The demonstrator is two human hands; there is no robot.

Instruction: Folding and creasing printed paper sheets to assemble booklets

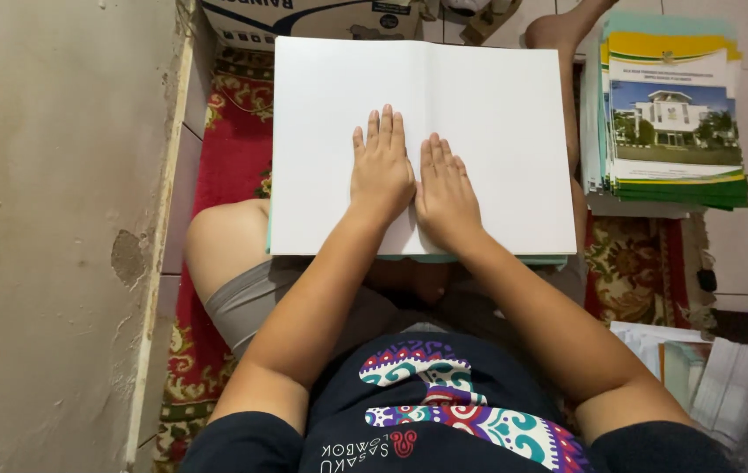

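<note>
A large open book (497, 114) with blank white pages lies across my lap as I sit on the floor. My left hand (380, 166) rests flat, palm down, on the left page beside the centre fold. My right hand (446, 191) lies flat on the right page, touching the left hand's side. Both hands press on the paper with fingers straight and close together. A teal cover edge (479, 259) shows under the book's near side.
A stack of booklets (667, 123) with a building photo on top sits at the right on the tiled floor. A cardboard box (313, 19) stands beyond the book. Loose papers (724, 377) lie at lower right. A wall (50, 236) runs along the left, a red patterned rug (225, 166) beneath.
</note>
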